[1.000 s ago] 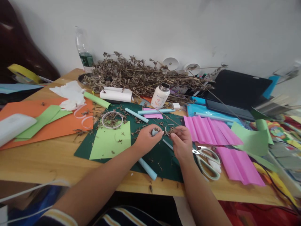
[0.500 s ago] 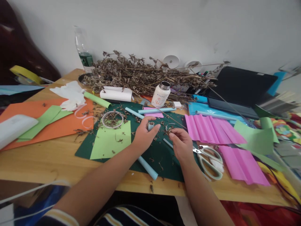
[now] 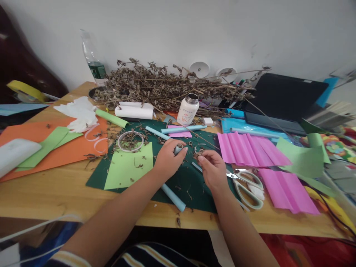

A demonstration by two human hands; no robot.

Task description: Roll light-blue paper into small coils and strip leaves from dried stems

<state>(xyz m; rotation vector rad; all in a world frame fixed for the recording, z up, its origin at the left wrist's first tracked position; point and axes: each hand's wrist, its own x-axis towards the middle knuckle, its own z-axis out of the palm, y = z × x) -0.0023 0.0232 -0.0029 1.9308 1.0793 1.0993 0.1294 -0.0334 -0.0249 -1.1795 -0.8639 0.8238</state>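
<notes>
Nearby, scissors (image 3: pixel 236 178) beside right hand (image 3: pixel 214 170); white bottle (image 3: pixel 188 111) beyond.

Tube (image 3: pixel 177 150) in left grip (image 3: pixel 167 159), flask (image 3: pixel 187 112) behind

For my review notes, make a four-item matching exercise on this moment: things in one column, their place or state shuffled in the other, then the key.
Column one
1. Left hand
2. Right hand
3. Scissors
4. White bottle

Column two
A. Lying beside pink paper
B. Pinching dried bits at the fingertips
C. Standing uncapped in front of the dried stems
D. Holding a blue roll

Right pairs: 1-D, 2-B, 3-A, 4-C
</notes>
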